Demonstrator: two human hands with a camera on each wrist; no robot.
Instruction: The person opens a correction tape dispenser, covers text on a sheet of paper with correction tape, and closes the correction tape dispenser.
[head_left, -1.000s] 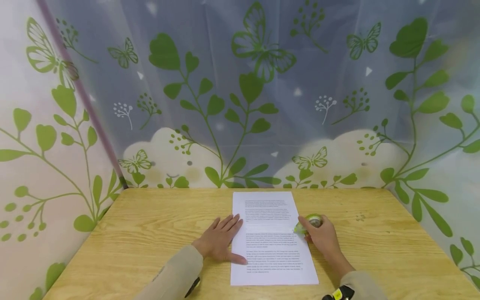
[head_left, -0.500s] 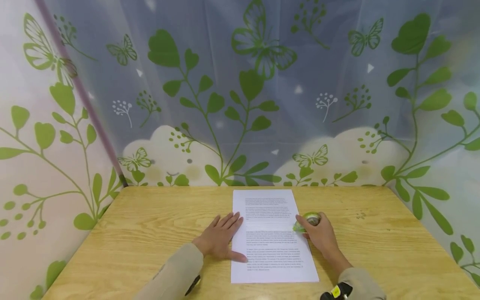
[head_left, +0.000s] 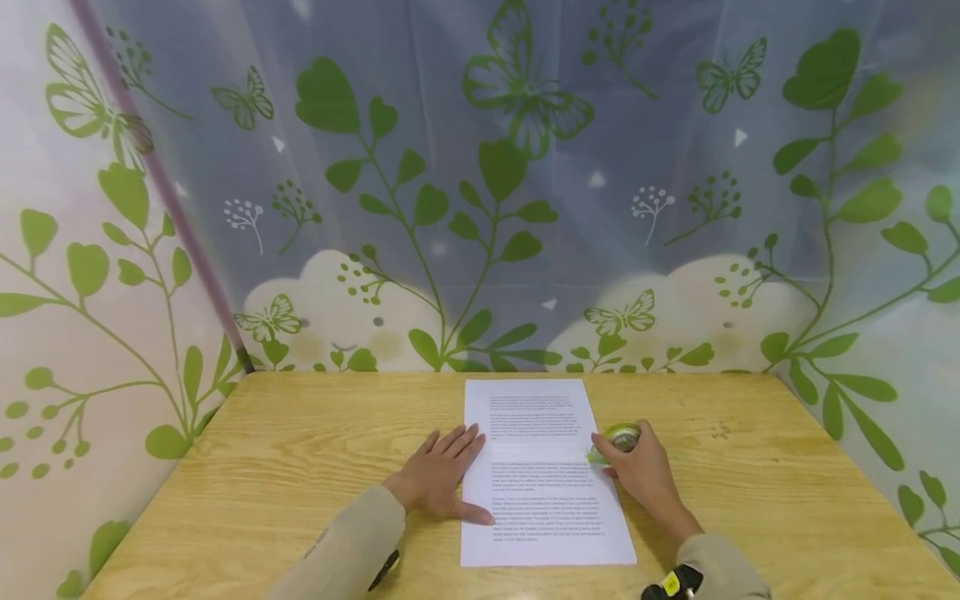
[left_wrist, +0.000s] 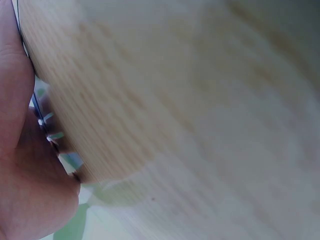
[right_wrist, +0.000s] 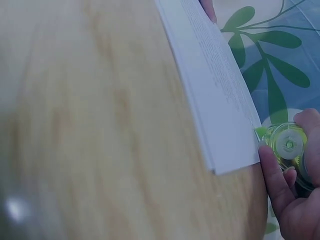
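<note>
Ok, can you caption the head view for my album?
Left hand spread over the edge of a printed page, right hand gripping a green tape dispenser.

Pale wood grain is being shown by the tabletop (head_left: 322, 433), smooth matt paper by the printed sheets (head_left: 551, 508). Glossy, translucent plastic is being displayed by the tape dispenser (right_wrist: 289, 144), matt cloth by the near sleeves (head_left: 341, 546), lightly creased sheeting by the far curtain (head_left: 420, 167).
</note>
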